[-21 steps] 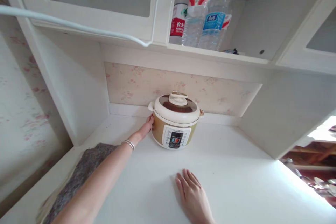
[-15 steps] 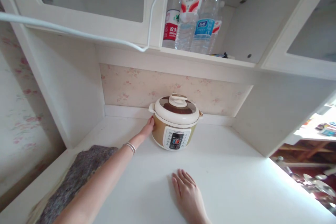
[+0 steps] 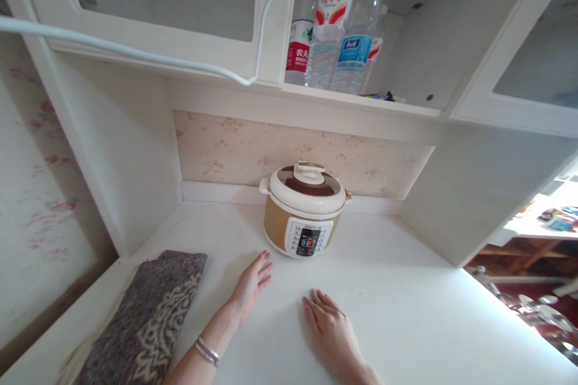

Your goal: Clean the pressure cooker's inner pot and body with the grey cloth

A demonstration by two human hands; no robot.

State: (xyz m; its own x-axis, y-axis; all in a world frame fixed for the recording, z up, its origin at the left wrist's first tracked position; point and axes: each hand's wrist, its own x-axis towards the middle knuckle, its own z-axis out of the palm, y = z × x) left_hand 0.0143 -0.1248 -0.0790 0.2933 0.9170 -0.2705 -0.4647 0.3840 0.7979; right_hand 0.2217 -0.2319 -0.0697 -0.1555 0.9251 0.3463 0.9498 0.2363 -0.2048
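Evidently the electric pressure cooker (image 3: 303, 207), in the centre of the frame, is set with its control panel (image 3: 310, 239) facing the person, presumably so the buttons can be reached; its lid is on. The left hand (image 3: 253, 283), just below the cooker and apart from it, has loosely extended fingers and holds nothing; whether it touches the surface I cannot tell. The right hand (image 3: 329, 326), at lower centre, lies palm down with fingers straight and grasping nothing, perhaps for support. Both are on the near side of the cooker. The white countertop (image 3: 397, 301) bears a folded patterned cloth (image 3: 158, 313) at lower left. Behind runs floral wallpaper (image 3: 235, 150); above, plastic bottles (image 3: 332, 30) stand upright on a cabinet shelf (image 3: 406, 107), and a white cable (image 3: 135, 51) crosses the upper left.
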